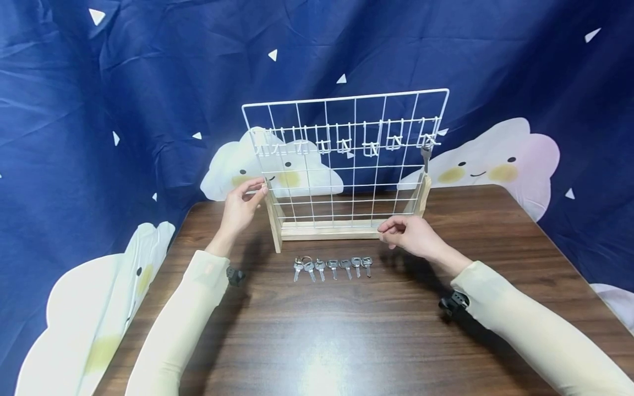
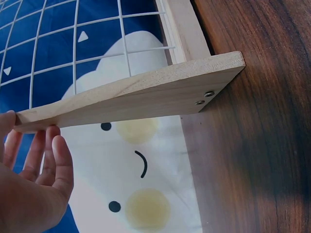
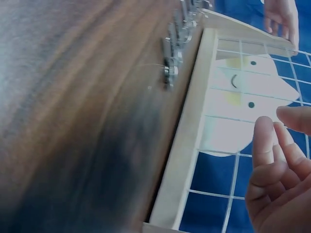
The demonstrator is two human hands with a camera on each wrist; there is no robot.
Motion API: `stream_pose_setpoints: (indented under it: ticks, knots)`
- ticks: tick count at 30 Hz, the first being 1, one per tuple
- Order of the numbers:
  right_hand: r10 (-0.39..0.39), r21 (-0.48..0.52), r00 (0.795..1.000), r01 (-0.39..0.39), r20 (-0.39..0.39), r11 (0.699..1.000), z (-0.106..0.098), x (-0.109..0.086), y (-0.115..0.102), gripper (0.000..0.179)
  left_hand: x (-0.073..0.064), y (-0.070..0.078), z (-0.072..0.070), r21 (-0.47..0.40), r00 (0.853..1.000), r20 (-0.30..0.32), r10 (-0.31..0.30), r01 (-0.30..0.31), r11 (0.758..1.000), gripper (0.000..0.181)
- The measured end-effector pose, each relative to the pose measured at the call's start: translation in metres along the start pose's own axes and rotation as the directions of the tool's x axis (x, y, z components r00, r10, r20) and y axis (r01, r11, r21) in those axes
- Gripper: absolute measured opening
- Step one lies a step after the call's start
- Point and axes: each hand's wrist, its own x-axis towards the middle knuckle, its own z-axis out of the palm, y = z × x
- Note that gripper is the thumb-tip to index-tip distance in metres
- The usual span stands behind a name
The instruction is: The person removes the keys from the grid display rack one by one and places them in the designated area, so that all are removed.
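A white wire grid rack [image 1: 354, 165] stands upright on a wooden base, with a row of white hooks near its top. My left hand [image 1: 241, 206] holds the upper end of the rack's left wooden side piece [image 2: 112, 104], thumb on one face and fingers on the other. In front of the rack's lower right part is my right hand [image 1: 408, 236], fingers loosely bent and nothing between them. One key [image 1: 426, 157] hangs from the far-right hook. Several silver keys [image 1: 332, 268] lie in a row on the table before the base, left of my right hand.
The brown wooden table [image 1: 346, 324] carries the rack near its back edge. Behind it hangs a dark blue curtain [image 1: 198, 66] with cloud faces and small white triangles. Each wrist wears a black strap device, such as the right one [image 1: 453, 302].
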Motion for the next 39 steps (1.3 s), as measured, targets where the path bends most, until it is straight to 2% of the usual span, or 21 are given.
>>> stream_pose_setpoints:
  ticks: [4, 11, 14, 18, 25, 33, 39]
  knots:
    - [-0.018, -0.013, 0.999, 0.018, -0.038, 1.0, -0.008, -0.003, -0.006, 0.019, -0.001, 0.006, 0.0, -0.016, 1.0, 0.016, -0.012, 0.012, 1.0, 0.042]
    - [-0.053, 0.026, 0.994, 0.056, -0.095, 0.998, -0.024, -0.007, -0.02, 0.021, -0.013, 0.035, -0.001, -0.022, 1.0, 0.029, 0.0, 0.0, 1.0, 0.041]
    - [-0.058, 0.022, 0.99, 0.061, -0.13, 0.998, -0.033, -0.009, -0.026, 0.022, -0.015, 0.038, -0.002, -0.015, 1.0, 0.029, 0.005, -0.005, 1.0, 0.041]
    - [-0.069, 0.021, 0.981, 0.075, -0.183, 0.997, -0.042, -0.01, -0.031, 0.024, -0.015, 0.038, -0.003, -0.009, 1.0, 0.029, 0.005, -0.005, 1.0, 0.041]
    - [-0.075, 0.121, 0.959, 0.111, -0.272, 0.986, -0.055, -0.013, -0.038, 0.023, -0.014, 0.035, -0.003, -0.023, 1.0, 0.028, 0.011, -0.011, 1.0, 0.041]
    - [-0.074, 0.111, 0.92, 0.125, -0.384, 0.986, -0.073, -0.018, -0.05, 0.023, -0.015, 0.037, -0.003, -0.021, 1.0, 0.022, 0.008, -0.007, 1.0, 0.04]
    - [-0.09, 0.119, 0.893, 0.157, -0.442, 0.98, -0.081, -0.017, -0.05, 0.024, -0.016, 0.037, -0.003, -0.011, 1.0, 0.023, 0.013, -0.013, 1.0, 0.04]
